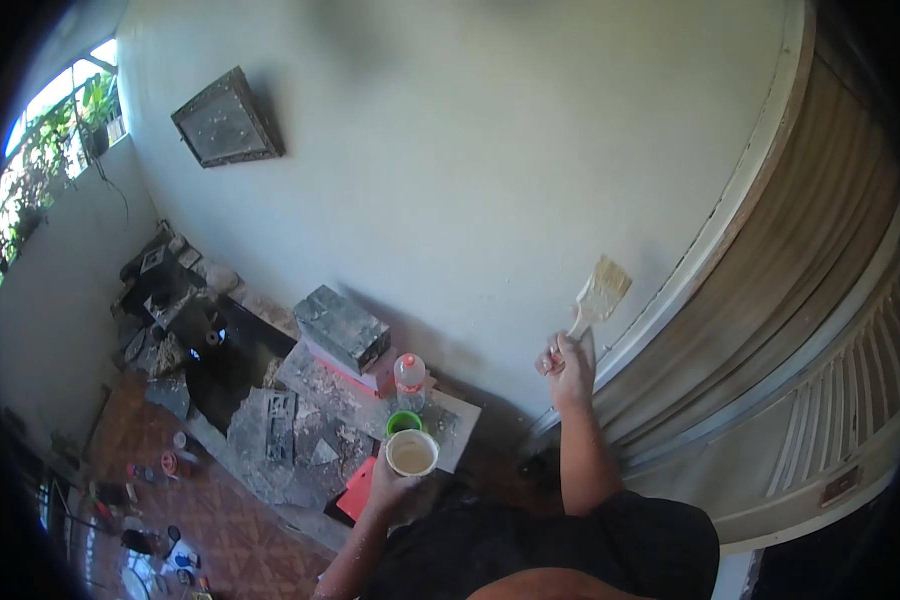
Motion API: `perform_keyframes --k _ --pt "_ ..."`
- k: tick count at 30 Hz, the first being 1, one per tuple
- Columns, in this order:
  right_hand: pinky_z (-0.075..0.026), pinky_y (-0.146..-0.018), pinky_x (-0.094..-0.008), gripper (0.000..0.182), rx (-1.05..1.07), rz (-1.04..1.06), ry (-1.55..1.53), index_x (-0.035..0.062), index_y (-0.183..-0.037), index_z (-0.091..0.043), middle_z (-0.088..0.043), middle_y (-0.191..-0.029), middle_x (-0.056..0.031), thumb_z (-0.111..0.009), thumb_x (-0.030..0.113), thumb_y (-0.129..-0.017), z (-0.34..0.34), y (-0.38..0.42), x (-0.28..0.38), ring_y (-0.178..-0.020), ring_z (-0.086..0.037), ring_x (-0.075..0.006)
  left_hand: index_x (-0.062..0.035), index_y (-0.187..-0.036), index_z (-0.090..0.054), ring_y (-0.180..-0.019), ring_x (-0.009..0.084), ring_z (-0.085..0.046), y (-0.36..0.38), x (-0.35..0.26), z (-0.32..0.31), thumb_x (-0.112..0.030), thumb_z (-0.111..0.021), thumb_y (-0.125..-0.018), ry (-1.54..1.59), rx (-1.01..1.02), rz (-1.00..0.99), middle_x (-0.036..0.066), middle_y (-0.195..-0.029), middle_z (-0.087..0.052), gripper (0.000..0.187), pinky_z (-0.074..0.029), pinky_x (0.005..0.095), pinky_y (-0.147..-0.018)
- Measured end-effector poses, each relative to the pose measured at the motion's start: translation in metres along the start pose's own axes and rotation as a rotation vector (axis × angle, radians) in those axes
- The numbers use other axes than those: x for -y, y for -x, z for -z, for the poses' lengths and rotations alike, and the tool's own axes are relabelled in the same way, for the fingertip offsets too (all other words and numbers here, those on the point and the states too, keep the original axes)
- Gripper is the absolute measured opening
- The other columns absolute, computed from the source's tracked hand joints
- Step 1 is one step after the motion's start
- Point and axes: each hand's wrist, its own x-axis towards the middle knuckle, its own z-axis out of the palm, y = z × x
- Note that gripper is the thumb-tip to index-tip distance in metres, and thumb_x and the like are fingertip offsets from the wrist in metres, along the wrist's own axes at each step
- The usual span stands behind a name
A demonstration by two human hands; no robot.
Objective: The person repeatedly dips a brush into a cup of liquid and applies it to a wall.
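Observation:
In my right hand [568, 372] is a paintbrush [602, 289], its fingers closed round the handle and its pale, paint-coated bristles pointing up near the white wall [490, 150]. My left hand [392, 484] grips a white tub [413, 454] from the side, low in front of me. Some pale liquid shows inside the tub. Just behind it stands a green cup [404, 422], and beyond that a clear plastic bottle [410, 378] with a red cap. A red flat object [354, 490] lies beside my left hand.
A dusty table [315, 440] holds debris and a grey box [342, 328]. A dark frame [228, 118] hangs tilted on the wall. At right are a door frame [735, 200] and a brown curtain-like panel [770, 260]. Several small items lie on the tiled floor [240, 530].

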Motion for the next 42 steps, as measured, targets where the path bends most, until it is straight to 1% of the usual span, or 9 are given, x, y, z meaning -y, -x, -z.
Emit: perform_keyframes --k 5,12,14,17,22,29,34,38,42 --pt "-0.027 -0.041 -0.0241 0.043 -0.202 -0.242 0.206 0.0081 -0.126 -0.056 -0.041 -0.063 0.0040 -0.052 0.043 -0.102 -0.026 -0.050 0.013 -0.046 -0.034 -0.0068 -0.0034 -0.132 -0.048 -0.116 0.0209 -0.061 -0.008 0.004 -0.004 -0.017 -0.089 -0.068 0.045 -0.002 -0.016 0.010 -0.123 -0.062 0.078 -0.047 0.0370 -0.100" --pt "-0.040 -0.045 -0.0257 0.040 -0.052 0.453 0.368 0.0046 -0.102 -0.067 -0.056 -0.068 -0.0016 -0.057 0.044 -0.098 -0.179 -0.215 0.170 -0.054 -0.052 -0.0106 -0.0023 -0.130 -0.049 -0.116 0.0222 -0.060 -0.027 0.007 -0.018 -0.015 -0.091 -0.068 0.051 0.085 -0.101 0.010 -0.123 -0.061 0.076 -0.047 0.0372 -0.101" --pt "-0.041 -0.046 -0.0272 0.040 -0.062 0.410 0.374 0.0037 -0.101 -0.067 -0.058 -0.070 -0.0044 -0.058 0.043 -0.098 -0.196 -0.242 0.182 -0.056 -0.055 -0.0131 -0.0024 -0.130 -0.049 -0.117 0.0223 -0.059 -0.028 -0.001 -0.025 -0.015 -0.090 -0.068 0.059 0.086 -0.107 0.010 -0.123 -0.061 0.076 -0.047 0.0371 -0.101" --pt "-0.044 -0.047 -0.0294 0.041 -0.149 0.281 0.430 0.0023 -0.101 -0.066 -0.061 -0.072 -0.0087 -0.058 0.042 -0.098 -0.180 -0.267 0.147 -0.059 -0.058 -0.0170 -0.0020 -0.131 -0.049 -0.117 0.0229 -0.059 -0.026 0.003 -0.030 -0.016 -0.090 -0.068 0.079 0.102 -0.124 0.011 -0.123 -0.061 0.076 -0.046 0.0376 -0.101" --pt "-0.046 -0.074 -0.0518 0.058 -0.341 0.213 0.783 -0.0136 -0.091 -0.063 -0.065 -0.082 -0.0323 -0.041 0.038 -0.106 -0.075 -0.204 -0.007 -0.079 -0.062 -0.0458 -0.0020 -0.132 -0.048 -0.119 0.0231 -0.059 -0.013 0.026 -0.020 -0.015 -0.090 -0.066 0.082 0.099 -0.170 0.011 -0.125 -0.061 0.079 -0.046 0.0376 -0.102" --pt "-0.038 -0.048 -0.0349 0.046 -0.390 0.193 0.408 -0.0022 -0.089 -0.059 -0.049 -0.062 -0.0081 -0.050 0.040 -0.103 0.030 -0.146 -0.136 -0.053 -0.048 -0.0160 -0.0023 -0.135 -0.047 -0.120 0.0229 -0.059 0.001 -0.001 -0.001 -0.017 -0.092 -0.065 0.128 -0.024 -0.101 0.011 -0.127 -0.061 0.084 -0.046 0.0382 -0.103" --pt "-0.041 -0.054 -0.0424 0.058 -0.419 0.583 0.736 -0.0065 -0.075 -0.055 -0.047 -0.059 -0.0110 -0.045 0.043 -0.105 -0.045 -0.228 0.024 -0.054 -0.046 -0.0229 -0.0014 -0.135 -0.046 -0.118 0.0233 -0.059 0.000 0.014 0.008 -0.015 -0.091 -0.066 0.056 -0.047 -0.147 0.011 -0.125 -0.060 0.083 -0.046 0.0377 -0.103" --pt "-0.033 -0.038 -0.0290 0.044 -0.212 0.369 0.387 0.0072 -0.081 -0.059 -0.046 -0.058 0.0004 -0.056 0.048 -0.098 -0.119 -0.278 0.166 -0.043 -0.039 -0.0126 -0.0013 -0.134 -0.046 -0.118 0.0231 -0.059 -0.008 0.011 -0.003 -0.015 -0.092 -0.064 0.126 -0.022 -0.121 0.012 -0.125 -0.060 0.084 -0.047 0.0382 -0.102" --pt "-0.034 -0.037 -0.0286 0.044 -0.311 0.348 0.336 0.0089 -0.080 -0.059 -0.047 -0.060 0.0011 -0.057 0.049 -0.097 -0.121 -0.253 0.162 -0.043 -0.040 -0.0120 -0.0019 -0.132 -0.047 -0.115 0.0237 -0.060 -0.018 0.017 -0.011 -0.014 -0.091 -0.064 0.017 -0.032 -0.139 0.011 -0.123 -0.060 0.082 -0.047 0.0381 -0.100"
